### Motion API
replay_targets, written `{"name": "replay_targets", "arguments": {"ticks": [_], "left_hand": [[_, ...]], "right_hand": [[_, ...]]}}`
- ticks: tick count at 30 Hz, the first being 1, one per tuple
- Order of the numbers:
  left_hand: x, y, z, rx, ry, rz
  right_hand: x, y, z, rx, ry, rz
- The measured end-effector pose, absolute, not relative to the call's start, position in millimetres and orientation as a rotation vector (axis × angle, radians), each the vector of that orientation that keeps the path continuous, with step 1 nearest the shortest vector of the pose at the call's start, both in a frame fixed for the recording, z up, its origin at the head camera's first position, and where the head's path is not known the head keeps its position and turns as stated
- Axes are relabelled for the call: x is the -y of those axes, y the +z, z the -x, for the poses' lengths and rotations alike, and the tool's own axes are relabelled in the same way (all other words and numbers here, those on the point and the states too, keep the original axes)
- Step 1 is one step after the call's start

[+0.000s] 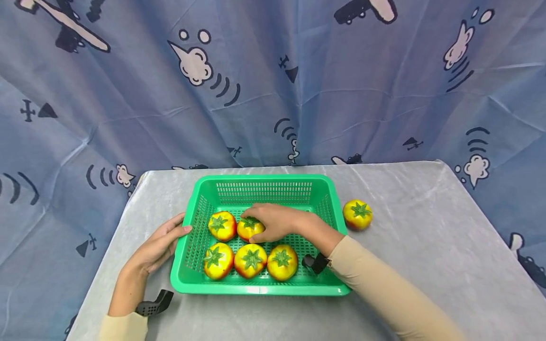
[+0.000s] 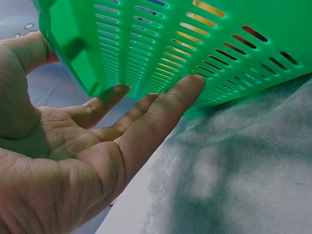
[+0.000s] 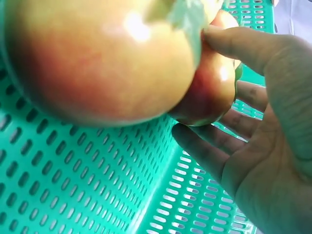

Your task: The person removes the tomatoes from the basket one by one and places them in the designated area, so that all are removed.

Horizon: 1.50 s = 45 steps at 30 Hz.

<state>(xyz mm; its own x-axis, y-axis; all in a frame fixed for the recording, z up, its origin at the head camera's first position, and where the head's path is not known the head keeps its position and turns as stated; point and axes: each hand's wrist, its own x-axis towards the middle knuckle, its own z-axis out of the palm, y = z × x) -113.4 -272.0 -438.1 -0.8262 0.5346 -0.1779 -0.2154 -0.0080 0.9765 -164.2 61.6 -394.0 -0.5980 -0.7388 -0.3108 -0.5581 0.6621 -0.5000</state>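
Well inside the basket rim (image 1: pixel 264 290), fruit (image 1: pixel 249 230) is being gripped by the right hand (image 1: pixel 273 222); the left wall (image 2: pixel 168 29) is being touched by outstretched left fingers (image 2: pixel 158 117).

The right grip (image 1: pixel 275 221) partly hides one fruit (image 1: pixel 248 231) (its leaves (image 1: pixel 250 221) too, it seems)

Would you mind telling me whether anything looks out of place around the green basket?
One persimmon stands out: it sits on the table, just right of the green basket, while the other five persimmons are inside. Nothing visibly looks spilled or damaged.
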Motion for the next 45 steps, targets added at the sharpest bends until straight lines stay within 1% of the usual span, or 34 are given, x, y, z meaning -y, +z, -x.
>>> {"name": "replay_targets", "arguments": {"ticks": [21,32,45], "left_hand": [[270,-441,113,-1.724,1.915,-0.348],[274,-438,114,-1.741,1.89,-0.369],[277,-440,115,-1.699,1.909,-0.41]], "right_hand": [[-69,-385,162,-2.493,-0.472,1.029],[-84,-371,156,-2.582,-0.509,1.025],[-107,-358,142,-2.702,-0.557,1.111]]}}
